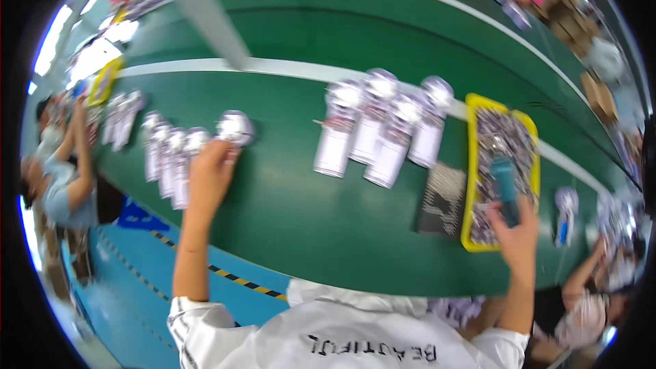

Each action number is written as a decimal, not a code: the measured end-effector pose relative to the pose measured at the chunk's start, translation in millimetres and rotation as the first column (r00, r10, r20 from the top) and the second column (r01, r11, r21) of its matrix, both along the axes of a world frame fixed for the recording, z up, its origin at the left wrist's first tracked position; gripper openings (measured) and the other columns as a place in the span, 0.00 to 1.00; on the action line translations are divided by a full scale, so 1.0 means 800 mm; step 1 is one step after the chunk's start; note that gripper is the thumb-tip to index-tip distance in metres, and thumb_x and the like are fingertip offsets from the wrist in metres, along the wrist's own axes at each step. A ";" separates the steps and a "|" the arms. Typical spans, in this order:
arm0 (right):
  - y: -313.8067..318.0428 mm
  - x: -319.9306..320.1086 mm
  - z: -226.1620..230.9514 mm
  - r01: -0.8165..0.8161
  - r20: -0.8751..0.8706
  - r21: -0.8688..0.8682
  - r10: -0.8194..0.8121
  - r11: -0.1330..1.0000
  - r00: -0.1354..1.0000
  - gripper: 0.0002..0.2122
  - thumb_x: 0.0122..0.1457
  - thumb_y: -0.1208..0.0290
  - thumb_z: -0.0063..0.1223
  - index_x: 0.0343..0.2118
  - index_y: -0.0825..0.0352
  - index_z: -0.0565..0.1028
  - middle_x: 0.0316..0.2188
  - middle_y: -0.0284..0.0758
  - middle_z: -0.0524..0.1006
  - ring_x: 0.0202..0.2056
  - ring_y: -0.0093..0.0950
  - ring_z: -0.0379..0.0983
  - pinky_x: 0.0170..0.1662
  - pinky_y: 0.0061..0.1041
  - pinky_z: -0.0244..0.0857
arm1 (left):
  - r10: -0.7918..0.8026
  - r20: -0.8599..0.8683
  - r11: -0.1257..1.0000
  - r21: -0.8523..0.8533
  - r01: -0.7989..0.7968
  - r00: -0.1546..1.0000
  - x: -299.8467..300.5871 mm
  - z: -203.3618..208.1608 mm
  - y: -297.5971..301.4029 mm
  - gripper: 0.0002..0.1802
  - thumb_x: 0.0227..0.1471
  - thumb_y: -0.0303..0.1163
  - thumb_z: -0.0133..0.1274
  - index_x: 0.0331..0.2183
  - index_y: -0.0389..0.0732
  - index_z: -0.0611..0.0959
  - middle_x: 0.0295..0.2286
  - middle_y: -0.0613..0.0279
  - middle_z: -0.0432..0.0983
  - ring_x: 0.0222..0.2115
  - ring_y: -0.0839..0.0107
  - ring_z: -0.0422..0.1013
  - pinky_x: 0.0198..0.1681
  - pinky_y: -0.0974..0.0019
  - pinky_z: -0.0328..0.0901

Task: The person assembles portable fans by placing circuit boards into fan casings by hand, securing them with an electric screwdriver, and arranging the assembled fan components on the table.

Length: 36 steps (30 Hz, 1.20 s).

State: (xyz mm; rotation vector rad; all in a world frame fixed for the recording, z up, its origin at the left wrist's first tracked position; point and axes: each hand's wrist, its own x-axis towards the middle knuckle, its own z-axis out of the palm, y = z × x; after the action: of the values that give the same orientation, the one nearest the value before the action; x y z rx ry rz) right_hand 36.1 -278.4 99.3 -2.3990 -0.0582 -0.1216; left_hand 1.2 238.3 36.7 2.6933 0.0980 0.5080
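My left hand (213, 164) is closed on a pale package (234, 127) with a round, purple-edged top; its lower part is hidden behind the hand. Just left of it, several like packages (167, 154) lie in an overlapping row. On the right, my right hand (516, 229) grips a teal and dark handheld tool (504, 181), its exact kind unclear through the blur. The tool is over a yellow-rimmed tray (471, 164) full of small, blurred, greyish-purple pieces. Between my hands, more packages (391, 154) with round tops and white rectangular lower parts lie grouped on the green table (301, 232).
A black patterned flat piece (443, 199) lies against the tray's left side. Another package (566, 215) lies right of the tray. A grey post (212, 20) rises by the white strip at the table's far side. Other people work at left, right and across.
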 end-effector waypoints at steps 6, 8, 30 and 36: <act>0.008 -0.102 -0.060 -0.275 -0.089 -0.219 0.261 0.936 0.961 0.19 0.40 0.74 0.66 0.39 0.65 0.76 0.31 0.42 0.80 0.31 0.42 0.79 0.34 0.33 0.73 | -0.104 -0.020 0.983 -0.153 0.100 0.994 -0.007 0.013 -0.075 0.02 0.50 0.18 0.56 0.30 0.33 0.80 0.24 0.54 0.74 0.23 0.62 0.71 0.27 0.66 0.64; 0.017 -0.110 -0.074 -0.239 -0.052 -0.115 0.234 0.964 0.971 0.19 0.40 0.74 0.69 0.38 0.67 0.77 0.30 0.44 0.79 0.29 0.42 0.79 0.33 0.32 0.73 | -0.151 -0.042 0.966 -0.217 0.138 0.988 -0.022 0.014 -0.115 0.03 0.49 0.18 0.56 0.30 0.34 0.80 0.25 0.55 0.75 0.24 0.62 0.72 0.27 0.65 0.67; 0.100 -0.112 -0.058 0.022 -0.206 0.483 0.090 0.875 0.974 0.16 0.49 0.88 0.62 0.41 0.72 0.73 0.31 0.37 0.80 0.26 0.18 0.73 0.28 0.18 0.67 | -0.269 -0.115 0.697 -0.708 0.111 0.956 -0.074 -0.013 -0.241 0.05 0.48 0.18 0.61 0.29 0.34 0.81 0.25 0.60 0.76 0.24 0.73 0.70 0.28 0.71 0.65; 0.141 -0.107 -0.061 -0.190 -0.187 0.330 0.261 0.925 0.947 0.16 0.47 0.78 0.69 0.38 0.71 0.74 0.29 0.32 0.81 0.30 0.19 0.77 0.33 0.19 0.70 | -0.285 -0.118 0.621 -0.779 0.090 0.951 -0.079 -0.013 -0.257 0.07 0.48 0.16 0.61 0.32 0.33 0.80 0.28 0.57 0.77 0.25 0.68 0.76 0.30 0.70 0.72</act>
State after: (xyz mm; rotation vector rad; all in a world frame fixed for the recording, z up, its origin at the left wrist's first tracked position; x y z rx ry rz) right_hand -49.8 -166.0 50.5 -2.0602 -0.1959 0.2380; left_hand -62.3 32.8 26.0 1.8566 0.0694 0.0356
